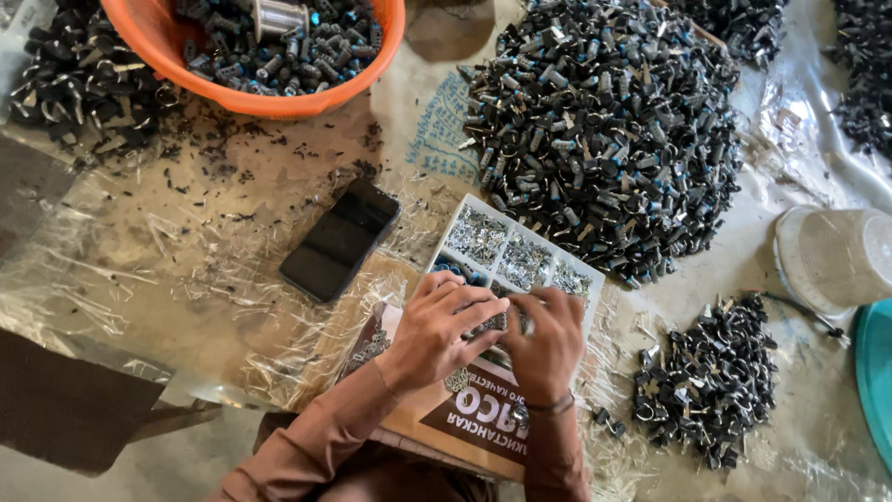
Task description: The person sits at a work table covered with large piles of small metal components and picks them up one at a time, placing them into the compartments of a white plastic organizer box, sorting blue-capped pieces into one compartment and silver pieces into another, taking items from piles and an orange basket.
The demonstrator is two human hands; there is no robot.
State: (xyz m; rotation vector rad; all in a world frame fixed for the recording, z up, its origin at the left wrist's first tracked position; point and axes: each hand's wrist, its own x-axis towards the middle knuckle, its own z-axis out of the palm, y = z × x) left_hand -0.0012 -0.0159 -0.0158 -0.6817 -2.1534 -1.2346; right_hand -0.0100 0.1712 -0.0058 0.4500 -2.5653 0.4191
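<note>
While we look down from above, we see our left hand (444, 325) and our right hand (548, 342) close together over a white plastic tray with small boxes (587, 279). The boxes hold tiny shiny metal bits. Our fingers are bent and pinch something small between them, but we cannot tell what it is. The tray lies on a brown cardboard sheet (437, 429). A flat black phone (340, 240) lies just to the left of the tray. A big heap of small black and blue parts (604, 130) sits behind it. A round orange plastic bowl (260, 98) sits well apart, at the far left.
</note>
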